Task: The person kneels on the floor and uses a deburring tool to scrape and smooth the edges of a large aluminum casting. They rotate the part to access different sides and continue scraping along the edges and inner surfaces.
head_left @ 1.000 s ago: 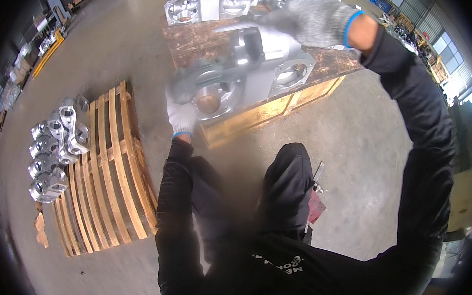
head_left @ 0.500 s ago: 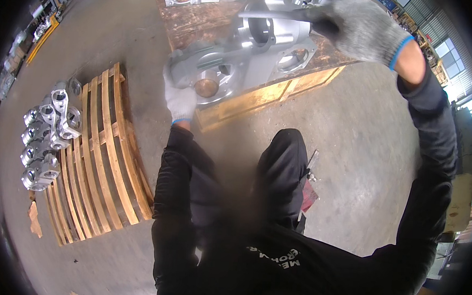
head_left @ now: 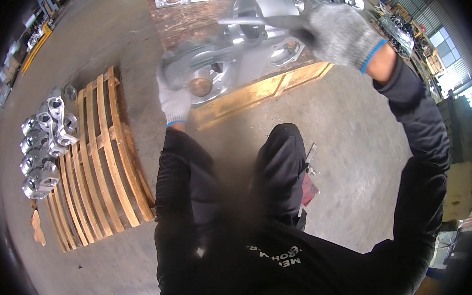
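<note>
Upper centre: metal casting (head_left: 252, 63), likely heavy, stiff; best held by ends. Left hand (head_left: 173, 101) grasps one; right hand (head_left: 341, 37), slim tool (head_left: 273, 22).

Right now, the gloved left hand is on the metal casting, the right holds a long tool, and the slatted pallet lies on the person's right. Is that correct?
Not quite: the head view shows the slatted pallet lying to the person's left. The rest stands: the gloved left hand is on the metal casting, and the right hand holds a long tool.
</note>
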Motion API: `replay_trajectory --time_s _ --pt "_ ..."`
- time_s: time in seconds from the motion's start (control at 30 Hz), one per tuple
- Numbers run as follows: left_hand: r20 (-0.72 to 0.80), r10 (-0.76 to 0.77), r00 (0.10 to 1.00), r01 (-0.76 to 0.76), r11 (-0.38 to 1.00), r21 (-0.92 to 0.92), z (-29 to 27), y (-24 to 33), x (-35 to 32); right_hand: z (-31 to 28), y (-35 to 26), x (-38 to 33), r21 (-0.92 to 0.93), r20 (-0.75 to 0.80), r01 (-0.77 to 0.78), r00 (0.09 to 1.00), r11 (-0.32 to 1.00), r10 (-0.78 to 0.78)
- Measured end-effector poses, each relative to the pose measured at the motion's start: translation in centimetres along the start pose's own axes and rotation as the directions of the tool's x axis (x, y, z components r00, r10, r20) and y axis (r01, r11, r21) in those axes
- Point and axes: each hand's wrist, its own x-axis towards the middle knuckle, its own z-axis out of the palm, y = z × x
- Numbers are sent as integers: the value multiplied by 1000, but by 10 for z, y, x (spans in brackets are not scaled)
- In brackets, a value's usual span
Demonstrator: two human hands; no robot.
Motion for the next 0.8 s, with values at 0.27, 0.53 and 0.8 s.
replay_trajectory --time_s 0.27,0.53,0.8 --pt "136 -10 991 101 726 -681 3 -6 10 4 -6 -5 165 244 -156 963 974 113" --pt "60 139 989 -122 967 -223 0 23 -8 31 -32 -18 95 96 -125 989 988 116" --pt "104 149 983 -129 975 -181 -2 20 -3 65 -52 -52 22 -123 -239 963 971 240"
